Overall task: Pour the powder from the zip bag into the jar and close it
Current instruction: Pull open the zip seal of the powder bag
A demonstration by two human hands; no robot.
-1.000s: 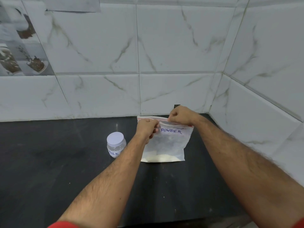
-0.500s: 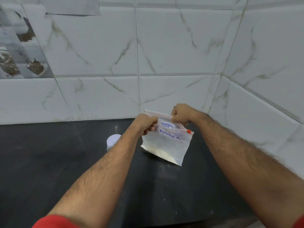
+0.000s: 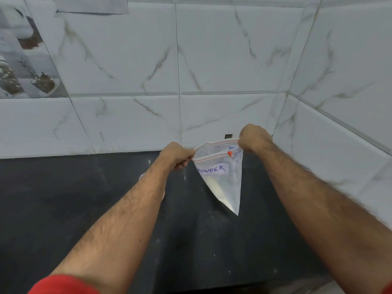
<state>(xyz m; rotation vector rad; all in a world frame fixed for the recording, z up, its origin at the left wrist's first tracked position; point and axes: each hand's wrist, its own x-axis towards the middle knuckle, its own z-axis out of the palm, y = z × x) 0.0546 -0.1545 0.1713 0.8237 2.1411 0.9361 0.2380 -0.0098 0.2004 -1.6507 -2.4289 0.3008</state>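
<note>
Both forearms reached far over the black counter (image 3: 63,209); left hand (image 3: 177,154) and right hand (image 3: 253,137) each pinched tight a top corner of the zip bag (image 3: 222,179), hanging tilted.

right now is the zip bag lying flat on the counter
No, both hands, left and right, hold the zip bag up off the counter by its top corners.
</note>
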